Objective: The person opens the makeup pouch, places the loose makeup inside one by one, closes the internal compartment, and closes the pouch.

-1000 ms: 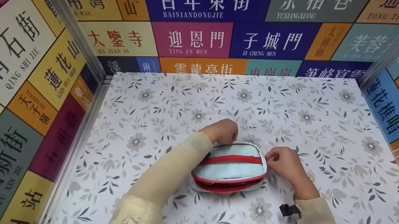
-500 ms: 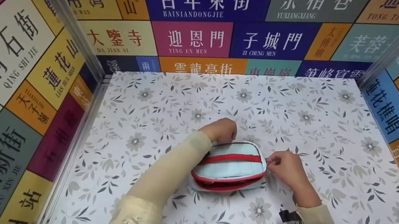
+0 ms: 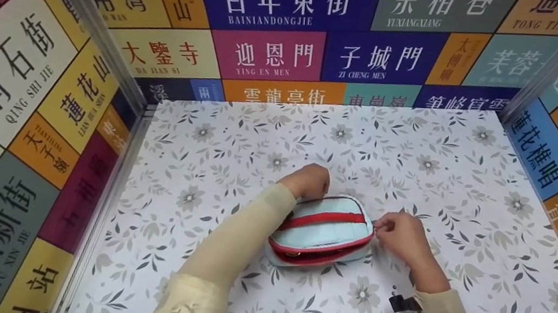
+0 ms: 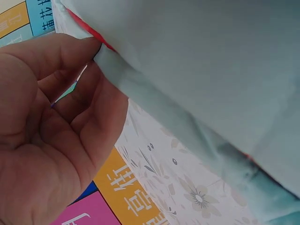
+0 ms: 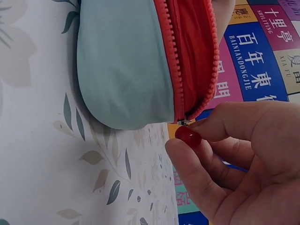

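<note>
A pale blue zip pouch with red trim and a red strap lies on the table. Its front side gapes, and the right wrist view shows red zipper teeth parted along the red lining. Behind the pouch, my left hand pinches the fabric at its far edge between thumb and fingers, as the left wrist view shows. At the pouch's right end, my right hand pinches the red zipper pull beside the metal slider. What the pouch holds is hidden.
A white table with a grey floral print lies under everything. Colourful panels with Chinese street names stand at the back and both sides. A black clip sits at the right sleeve's cuff.
My right hand has shifted slightly toward me, still holding the zipper pull. The pouch has tilted a little in place, and the left hand has barely moved.
</note>
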The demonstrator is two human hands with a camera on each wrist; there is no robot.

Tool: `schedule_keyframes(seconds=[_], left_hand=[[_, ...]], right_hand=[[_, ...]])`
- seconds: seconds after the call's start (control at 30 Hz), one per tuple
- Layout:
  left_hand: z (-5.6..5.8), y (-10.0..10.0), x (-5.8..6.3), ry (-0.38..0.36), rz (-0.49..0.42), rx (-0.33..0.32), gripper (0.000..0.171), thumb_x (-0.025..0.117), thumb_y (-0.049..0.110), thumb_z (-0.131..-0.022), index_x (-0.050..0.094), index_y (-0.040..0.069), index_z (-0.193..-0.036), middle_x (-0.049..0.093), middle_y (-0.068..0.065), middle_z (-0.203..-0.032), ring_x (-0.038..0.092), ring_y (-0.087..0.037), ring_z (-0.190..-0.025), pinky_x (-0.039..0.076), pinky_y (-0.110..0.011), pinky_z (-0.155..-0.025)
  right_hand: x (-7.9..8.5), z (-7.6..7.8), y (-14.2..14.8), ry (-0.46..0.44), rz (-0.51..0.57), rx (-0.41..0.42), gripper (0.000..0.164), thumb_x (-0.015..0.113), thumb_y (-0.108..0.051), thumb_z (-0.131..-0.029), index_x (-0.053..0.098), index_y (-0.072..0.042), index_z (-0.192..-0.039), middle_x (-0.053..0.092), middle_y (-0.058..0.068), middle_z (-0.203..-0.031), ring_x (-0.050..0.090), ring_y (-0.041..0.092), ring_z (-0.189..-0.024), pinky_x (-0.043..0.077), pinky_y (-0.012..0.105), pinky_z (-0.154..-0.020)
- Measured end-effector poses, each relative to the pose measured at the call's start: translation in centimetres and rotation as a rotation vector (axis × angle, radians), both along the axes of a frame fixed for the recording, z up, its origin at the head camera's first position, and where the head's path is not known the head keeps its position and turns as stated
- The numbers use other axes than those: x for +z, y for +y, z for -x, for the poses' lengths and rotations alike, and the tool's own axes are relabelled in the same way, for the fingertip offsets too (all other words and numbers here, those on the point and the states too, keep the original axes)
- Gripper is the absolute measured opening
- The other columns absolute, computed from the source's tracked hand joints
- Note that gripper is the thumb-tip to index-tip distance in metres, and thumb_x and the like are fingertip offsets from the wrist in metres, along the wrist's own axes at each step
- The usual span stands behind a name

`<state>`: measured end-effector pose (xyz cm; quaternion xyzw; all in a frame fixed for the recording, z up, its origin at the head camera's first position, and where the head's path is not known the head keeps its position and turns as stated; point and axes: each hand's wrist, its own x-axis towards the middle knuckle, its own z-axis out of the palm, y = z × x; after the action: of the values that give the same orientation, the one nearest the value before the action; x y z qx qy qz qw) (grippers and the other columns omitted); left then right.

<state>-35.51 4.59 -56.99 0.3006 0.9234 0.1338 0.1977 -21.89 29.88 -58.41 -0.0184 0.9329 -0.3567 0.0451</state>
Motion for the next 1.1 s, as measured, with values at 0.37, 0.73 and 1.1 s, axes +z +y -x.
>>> schedule_keyframes(seconds=[0.37,0.73,1.1], left_hand=[[0.0,0.0,-0.2,0.039,-0.02,0.06,0.015,0.064,0.009,-0.094,0.078,0.005,-0.089,0.067,-0.004,-0.083,0.052,-0.02,-0.075,0.05,-0.034,-0.072],[0.1,-0.1,-0.4,0.057,-0.029,0.124,0.014,0.065,0.008,-0.094,0.076,0.004,-0.086,0.069,-0.006,-0.083,0.055,-0.023,-0.076,0.055,-0.04,-0.079],[-0.1,-0.3,-0.2,0.078,-0.021,0.149,0.019,0.061,0.008,-0.094,0.065,0.008,-0.075,0.062,-0.006,-0.079,0.051,-0.025,-0.075,0.053,-0.042,-0.08]], right_hand=[[-0.1,0.1,0.1,0.065,-0.025,-0.006,0.012,0.068,-0.002,-0.08,0.078,-0.006,-0.085,0.072,0.002,-0.073,0.058,0.012,-0.068,0.046,0.027,-0.065],[-0.1,-0.3,-0.5,0.023,-0.007,-0.052,0.009,0.07,-0.005,-0.085,0.078,-0.004,-0.089,0.072,0.005,-0.077,0.059,0.016,-0.072,0.047,0.03,-0.067],[-0.2,-1.0,-1.2,0.048,0.009,-0.096,0.008,0.07,-0.006,-0.086,0.077,-0.004,-0.088,0.072,0.007,-0.079,0.059,0.018,-0.072,0.046,0.029,-0.066]])
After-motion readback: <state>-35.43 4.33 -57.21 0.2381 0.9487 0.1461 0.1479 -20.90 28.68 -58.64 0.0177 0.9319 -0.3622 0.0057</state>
